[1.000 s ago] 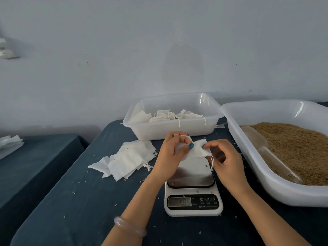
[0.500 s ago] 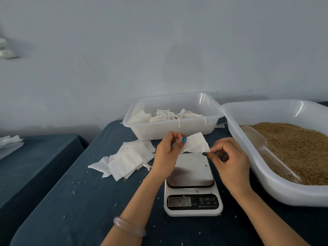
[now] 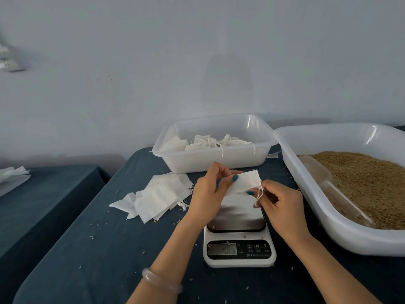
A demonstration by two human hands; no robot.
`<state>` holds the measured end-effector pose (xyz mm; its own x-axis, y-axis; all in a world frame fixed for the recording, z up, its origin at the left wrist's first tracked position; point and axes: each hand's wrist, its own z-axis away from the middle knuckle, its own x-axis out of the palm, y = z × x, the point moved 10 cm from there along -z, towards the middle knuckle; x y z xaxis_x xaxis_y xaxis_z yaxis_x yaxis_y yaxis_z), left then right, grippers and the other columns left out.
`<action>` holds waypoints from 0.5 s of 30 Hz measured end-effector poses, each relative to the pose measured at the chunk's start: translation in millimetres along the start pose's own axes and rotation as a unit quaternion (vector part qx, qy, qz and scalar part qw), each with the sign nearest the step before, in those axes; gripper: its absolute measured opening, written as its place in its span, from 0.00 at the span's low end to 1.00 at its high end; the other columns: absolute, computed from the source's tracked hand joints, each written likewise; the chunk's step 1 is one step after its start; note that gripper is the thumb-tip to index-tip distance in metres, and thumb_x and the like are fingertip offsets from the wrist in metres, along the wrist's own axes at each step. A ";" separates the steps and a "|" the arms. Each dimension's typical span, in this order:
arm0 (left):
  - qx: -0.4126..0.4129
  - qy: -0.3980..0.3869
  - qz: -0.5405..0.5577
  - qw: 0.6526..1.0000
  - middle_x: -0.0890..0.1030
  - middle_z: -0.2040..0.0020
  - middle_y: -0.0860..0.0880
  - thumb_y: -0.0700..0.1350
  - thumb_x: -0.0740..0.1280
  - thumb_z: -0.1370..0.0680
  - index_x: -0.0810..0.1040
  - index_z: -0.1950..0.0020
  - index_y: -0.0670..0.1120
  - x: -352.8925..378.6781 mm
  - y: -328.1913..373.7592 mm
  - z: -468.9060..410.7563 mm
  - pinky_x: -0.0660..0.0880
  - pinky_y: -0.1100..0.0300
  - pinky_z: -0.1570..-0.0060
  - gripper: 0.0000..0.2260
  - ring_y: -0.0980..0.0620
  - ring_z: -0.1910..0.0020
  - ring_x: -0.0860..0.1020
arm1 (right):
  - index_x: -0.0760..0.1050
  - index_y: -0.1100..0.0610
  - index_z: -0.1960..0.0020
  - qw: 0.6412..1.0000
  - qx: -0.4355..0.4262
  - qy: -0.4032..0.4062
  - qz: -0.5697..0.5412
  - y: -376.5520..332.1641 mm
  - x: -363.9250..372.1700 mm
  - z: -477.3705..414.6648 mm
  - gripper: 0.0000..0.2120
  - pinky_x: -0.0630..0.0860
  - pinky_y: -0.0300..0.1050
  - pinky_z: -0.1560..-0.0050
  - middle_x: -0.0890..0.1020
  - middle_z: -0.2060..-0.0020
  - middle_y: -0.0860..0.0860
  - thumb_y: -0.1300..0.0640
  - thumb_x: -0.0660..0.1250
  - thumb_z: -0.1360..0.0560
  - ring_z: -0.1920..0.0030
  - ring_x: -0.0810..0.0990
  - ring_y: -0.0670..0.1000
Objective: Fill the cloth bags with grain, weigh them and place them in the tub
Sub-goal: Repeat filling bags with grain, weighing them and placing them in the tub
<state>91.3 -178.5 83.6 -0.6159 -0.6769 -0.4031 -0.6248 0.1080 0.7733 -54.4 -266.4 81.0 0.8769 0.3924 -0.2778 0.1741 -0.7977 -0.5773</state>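
An empty white cloth bag (image 3: 246,181) is held flat above the kitchen scale (image 3: 238,242). My left hand (image 3: 208,194) pinches its left end between thumb and fingers. My right hand (image 3: 280,205) pinches its right end, where the drawstring hangs. Behind the hands stands a white tub (image 3: 210,162) with several filled, tied bags (image 3: 210,143) in it. At the right a large white tub (image 3: 341,233) holds brown grain (image 3: 368,181) and a clear plastic scoop (image 3: 328,185).
A loose pile of empty cloth bags (image 3: 160,196) lies left of the scale on the dark blue tablecloth (image 3: 98,249). Spilled grains dot the cloth. A second blue table (image 3: 43,194) with more white cloth stands at the left. A pale wall is close behind.
The bag has been unfolded and stretched out between my two hands; my right hand shifted from the bag's middle to its drawstring end. The scale and tubs have not moved.
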 end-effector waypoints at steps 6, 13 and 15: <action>0.003 -0.057 -0.046 0.997 0.79 0.58 0.63 0.64 0.63 0.22 0.68 0.50 0.55 9.5 7.1 4.7 0.69 0.59 0.65 0.13 0.57 0.66 0.72 | 0.82 0.56 0.55 1.000 -0.010 0.008 -0.005 0.3 -1.4 -1.3 0.03 0.75 0.29 0.60 0.83 0.63 0.43 0.58 0.73 0.28 0.62 0.82 0.41; 0.017 -0.082 -0.193 0.978 0.77 0.43 0.60 0.60 0.73 0.28 0.72 0.37 0.55 16.9 7.5 4.9 0.73 0.58 0.46 0.24 0.60 0.45 0.74 | 0.83 0.58 0.54 0.997 -0.035 -0.013 0.070 -1.1 3.0 1.2 0.03 0.74 0.30 0.62 0.82 0.63 0.46 0.61 0.73 0.28 0.62 0.79 0.42; 0.034 -0.075 -0.217 0.973 0.78 0.44 0.56 0.59 0.71 0.26 0.74 0.36 0.52 16.0 8.8 4.1 0.72 0.59 0.48 0.21 0.59 0.47 0.73 | 0.82 0.59 0.55 0.995 -0.038 -0.011 0.093 -1.4 3.0 1.7 0.03 0.73 0.33 0.64 0.80 0.64 0.46 0.65 0.74 0.28 0.65 0.77 0.42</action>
<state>74.0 -185.3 82.0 -0.3474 -0.5559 -0.7552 -0.8684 -0.1133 0.4828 -52.7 -263.4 79.6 0.8873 0.2447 -0.3910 0.0445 -0.8891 -0.4555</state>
